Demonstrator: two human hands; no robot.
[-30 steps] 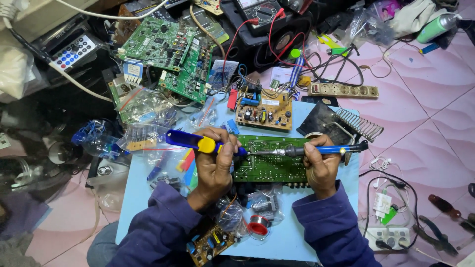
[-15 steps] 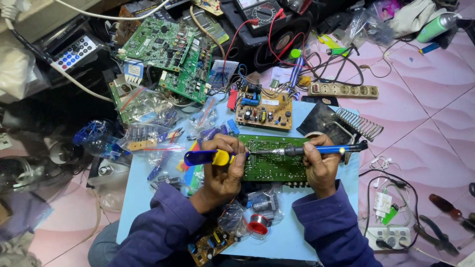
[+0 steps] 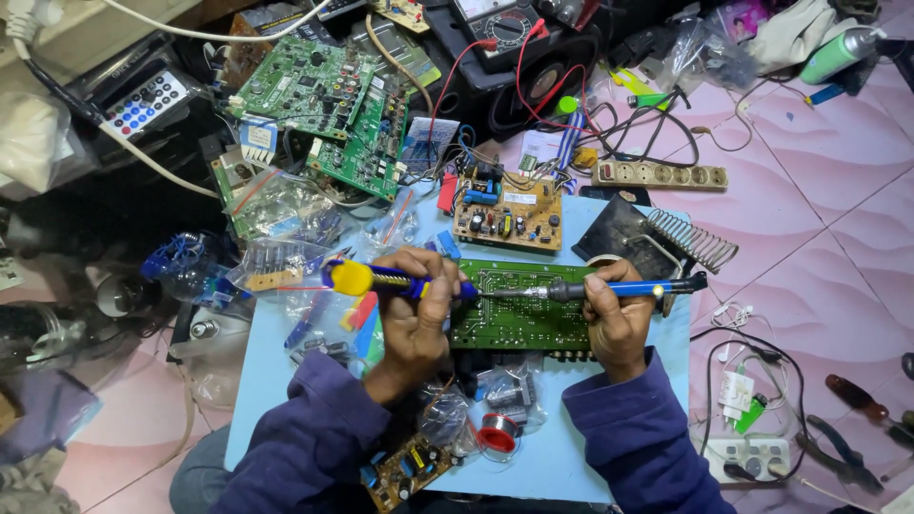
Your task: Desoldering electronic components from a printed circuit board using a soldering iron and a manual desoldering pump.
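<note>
A green circuit board [image 3: 519,309] lies on a light blue table [image 3: 562,457] in front of me. My left hand [image 3: 416,314] grips a blue and yellow desoldering pump [image 3: 367,279], its tip at the board's upper left edge. My right hand [image 3: 617,314] holds a blue-handled soldering iron [image 3: 624,288], whose metal tip points left onto the same spot of the board. Both sleeves are dark blue.
A brown power board [image 3: 507,211] lies behind the green one. A soldering iron stand with a coil [image 3: 687,240] sits at the right. Solder reel [image 3: 498,434] and small bags lie near me. Green boards [image 3: 324,105], a multimeter [image 3: 500,24], a power strip [image 3: 662,175] and pliers [image 3: 838,447] surround the table.
My left hand dropped with the pump half a second ago, then rose again, bringing its tip to the board beside the iron tip. The right hand stays still.
</note>
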